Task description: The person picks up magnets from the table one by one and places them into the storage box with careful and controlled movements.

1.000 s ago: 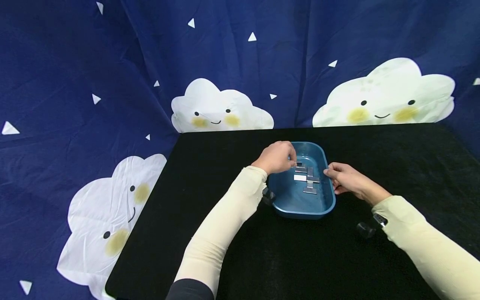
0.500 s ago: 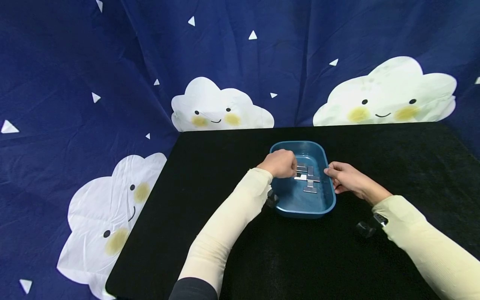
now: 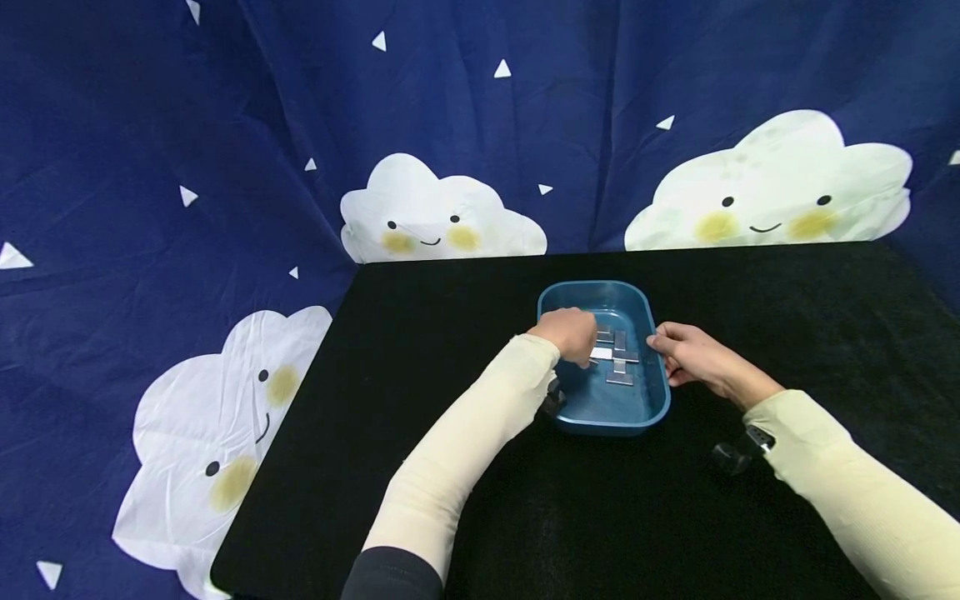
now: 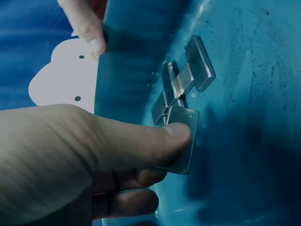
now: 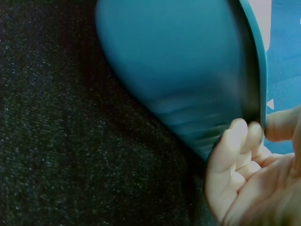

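Observation:
A blue plastic tub [image 3: 606, 429] stands on the black table. On its floor, several small flat metal plates [image 3: 619, 379] lie joined in a staggered cluster; in the left wrist view one dark plate [image 4: 200, 66] sits at the cluster's far end. My left hand [image 3: 567, 335] reaches inside over the tub's left half, pinching a squarish metal plate [image 4: 186, 117] under the thumb. That plate overlaps the near end of the cluster in this view. With thumb and fingers, my right hand [image 3: 693, 358] grips the tub's right rim [image 5: 261, 61] from outside.
The black tabletop [image 3: 360, 400] spreads around the tub. Behind it hangs a dark blue curtain [image 3: 465, 108] with white clouds and triangles. A small black camera [image 3: 730, 458] shows under the right wrist.
My left hand has moved down and toward me inside the tub, bringing the pinched plate from the cluster's far end to its left side. My right hand keeps its grip on the rim.

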A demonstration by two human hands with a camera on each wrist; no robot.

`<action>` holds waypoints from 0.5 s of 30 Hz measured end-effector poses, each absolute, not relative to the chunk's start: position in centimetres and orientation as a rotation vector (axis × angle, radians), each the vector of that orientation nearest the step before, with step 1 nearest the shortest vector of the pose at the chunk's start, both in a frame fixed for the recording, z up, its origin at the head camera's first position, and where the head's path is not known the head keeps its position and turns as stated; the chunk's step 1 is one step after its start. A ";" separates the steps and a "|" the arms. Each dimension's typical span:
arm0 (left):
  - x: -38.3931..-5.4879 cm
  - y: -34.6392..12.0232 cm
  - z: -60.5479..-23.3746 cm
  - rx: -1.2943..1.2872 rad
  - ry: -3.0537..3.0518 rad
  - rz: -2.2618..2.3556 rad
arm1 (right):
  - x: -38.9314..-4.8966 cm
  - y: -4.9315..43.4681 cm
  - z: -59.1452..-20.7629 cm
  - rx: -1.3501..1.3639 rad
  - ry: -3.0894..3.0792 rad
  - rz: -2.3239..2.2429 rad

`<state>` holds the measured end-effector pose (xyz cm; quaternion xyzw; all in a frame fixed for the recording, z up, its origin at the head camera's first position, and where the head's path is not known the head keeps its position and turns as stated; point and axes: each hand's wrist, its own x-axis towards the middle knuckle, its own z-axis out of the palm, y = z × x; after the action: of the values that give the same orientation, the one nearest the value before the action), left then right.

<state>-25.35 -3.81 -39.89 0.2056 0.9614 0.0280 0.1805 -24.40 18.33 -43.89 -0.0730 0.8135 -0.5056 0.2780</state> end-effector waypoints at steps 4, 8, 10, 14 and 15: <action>-25.2 -3.1 -40.1 0.542 2.707 -0.021 | -24.4 18.4 -43.9 -0.197 2.176 -1.357; -25.3 -2.5 -40.1 0.530 2.690 -0.086 | -24.5 18.5 -43.9 -0.198 2.177 -1.357; -25.3 -2.3 -40.2 0.531 2.687 -0.109 | -24.5 18.5 -44.0 -0.201 2.179 -1.358; -25.4 -1.8 -40.4 0.540 2.682 -0.163 | -24.6 18.6 -44.0 -0.207 2.175 -1.363; -25.5 -1.7 -40.4 0.541 2.679 -0.171 | -24.6 18.6 -44.1 -0.207 2.172 -1.365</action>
<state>-25.46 -1.72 -40.44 0.1936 0.9584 -0.0613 0.2003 -24.57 18.57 -44.05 -0.0774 0.8101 -0.5091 0.2802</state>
